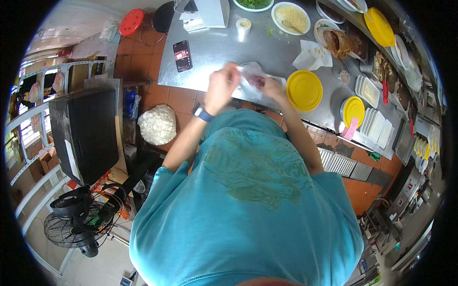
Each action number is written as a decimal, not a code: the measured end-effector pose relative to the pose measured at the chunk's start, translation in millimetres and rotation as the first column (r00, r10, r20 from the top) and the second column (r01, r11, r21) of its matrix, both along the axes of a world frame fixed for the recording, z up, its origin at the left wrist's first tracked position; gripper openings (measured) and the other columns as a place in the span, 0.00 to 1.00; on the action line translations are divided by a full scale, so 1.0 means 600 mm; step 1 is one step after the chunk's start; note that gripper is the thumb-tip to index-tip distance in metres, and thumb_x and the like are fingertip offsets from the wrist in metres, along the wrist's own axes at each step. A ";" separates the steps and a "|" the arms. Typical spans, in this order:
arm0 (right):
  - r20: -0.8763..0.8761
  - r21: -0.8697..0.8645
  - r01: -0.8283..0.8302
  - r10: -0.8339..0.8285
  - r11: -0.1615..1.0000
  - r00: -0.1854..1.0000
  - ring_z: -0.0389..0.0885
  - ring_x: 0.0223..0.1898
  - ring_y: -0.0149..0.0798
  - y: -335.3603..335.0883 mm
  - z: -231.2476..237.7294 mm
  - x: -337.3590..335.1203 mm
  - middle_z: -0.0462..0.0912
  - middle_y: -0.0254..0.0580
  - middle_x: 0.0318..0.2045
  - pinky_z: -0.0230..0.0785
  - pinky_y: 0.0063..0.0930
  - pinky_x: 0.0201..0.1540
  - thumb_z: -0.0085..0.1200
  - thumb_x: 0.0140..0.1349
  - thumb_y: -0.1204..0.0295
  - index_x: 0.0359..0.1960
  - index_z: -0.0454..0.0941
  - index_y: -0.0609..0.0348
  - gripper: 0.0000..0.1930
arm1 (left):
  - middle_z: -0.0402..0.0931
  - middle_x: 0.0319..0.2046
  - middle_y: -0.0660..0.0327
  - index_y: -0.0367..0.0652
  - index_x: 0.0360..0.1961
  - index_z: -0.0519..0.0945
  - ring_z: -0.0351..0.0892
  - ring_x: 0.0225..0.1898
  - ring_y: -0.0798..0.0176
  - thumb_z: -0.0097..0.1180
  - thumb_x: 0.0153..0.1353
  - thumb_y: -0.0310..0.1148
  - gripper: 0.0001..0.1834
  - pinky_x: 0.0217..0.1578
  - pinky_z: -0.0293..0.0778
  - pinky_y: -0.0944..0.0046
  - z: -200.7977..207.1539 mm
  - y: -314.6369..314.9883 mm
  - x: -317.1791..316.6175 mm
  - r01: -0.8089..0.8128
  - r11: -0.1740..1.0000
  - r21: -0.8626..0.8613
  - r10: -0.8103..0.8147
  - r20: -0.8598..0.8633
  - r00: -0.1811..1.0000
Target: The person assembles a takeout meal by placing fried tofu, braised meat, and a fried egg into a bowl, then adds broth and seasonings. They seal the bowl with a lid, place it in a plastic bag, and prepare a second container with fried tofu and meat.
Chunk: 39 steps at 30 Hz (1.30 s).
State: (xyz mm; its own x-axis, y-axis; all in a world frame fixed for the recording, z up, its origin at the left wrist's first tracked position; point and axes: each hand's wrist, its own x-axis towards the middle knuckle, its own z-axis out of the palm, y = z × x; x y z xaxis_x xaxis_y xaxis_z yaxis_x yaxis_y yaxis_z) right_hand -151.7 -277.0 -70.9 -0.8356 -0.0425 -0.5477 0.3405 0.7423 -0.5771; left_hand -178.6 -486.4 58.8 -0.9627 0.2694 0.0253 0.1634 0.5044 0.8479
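The fingers of the left hand (221, 87) are curled and pinch the upper edge of a clear plastic bag (251, 82), while the right hand (273, 89) grips the bag's other side, fingers closed into the film; something dark red shows inside the bag, too blurred to tell. The bag hangs between the two hands, just above the near edge of the steel counter (224, 52). Both forearms rise from the lower part of the view, elbows bent, and the left wrist wears a blue wristband (203, 114). Just right of the hands lies a round yellow lid (304, 90); a second, smaller yellow lid (353, 110) sits further right, with a pink tag (351, 128) hanging at the counter edge below it, and a third yellow lid (379, 26) lies at the far right. A crumpled white paper (312, 56) lies behind the first lid. To the left on the counter rest one dark phone (182, 56) and one roll of tape (244, 25).
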 end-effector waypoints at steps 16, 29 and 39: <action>-0.327 -0.413 0.126 -0.276 0.902 0.904 0.85 0.38 0.42 0.059 0.041 0.152 0.86 0.48 0.38 0.77 0.36 0.42 0.64 0.55 0.62 0.49 0.77 0.61 0.22 | 0.75 0.55 0.42 0.37 0.56 0.75 0.75 0.57 0.43 0.69 0.49 0.38 0.32 0.56 0.73 0.53 -0.185 0.035 -0.122 0.670 0.549 -0.499 -0.698 0.167 0.696; 0.256 -0.857 0.478 -0.964 -0.193 0.071 0.81 0.49 0.36 0.106 -0.073 0.245 0.82 0.41 0.45 0.74 0.37 0.57 0.54 0.69 0.74 0.49 0.77 0.65 0.10 | 0.82 0.26 0.49 0.45 0.48 0.80 0.82 0.30 0.42 0.55 0.61 0.31 0.13 0.35 0.78 0.47 -0.066 -0.002 -0.026 0.746 0.604 -0.281 -0.725 0.194 0.661; 0.317 -0.804 0.593 -0.878 -0.048 0.358 0.82 0.48 0.38 0.084 0.131 0.282 0.83 0.44 0.45 0.74 0.32 0.54 0.55 0.65 0.76 0.49 0.78 0.67 0.12 | 0.82 0.27 0.48 0.42 0.37 0.83 0.82 0.28 0.44 0.54 0.63 0.32 0.08 0.34 0.78 0.49 -0.152 0.010 -0.030 0.616 0.698 -0.365 -0.658 0.011 0.753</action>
State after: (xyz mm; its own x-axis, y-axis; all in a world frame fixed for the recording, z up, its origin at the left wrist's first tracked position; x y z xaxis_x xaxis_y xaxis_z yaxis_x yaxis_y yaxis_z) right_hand 17.2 -226.6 7.9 -0.7197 0.4750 -0.5063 0.1458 -0.6096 -0.7792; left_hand -196.7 -480.1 -32.5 -0.5529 0.8289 -0.0850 0.6312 0.4832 0.6068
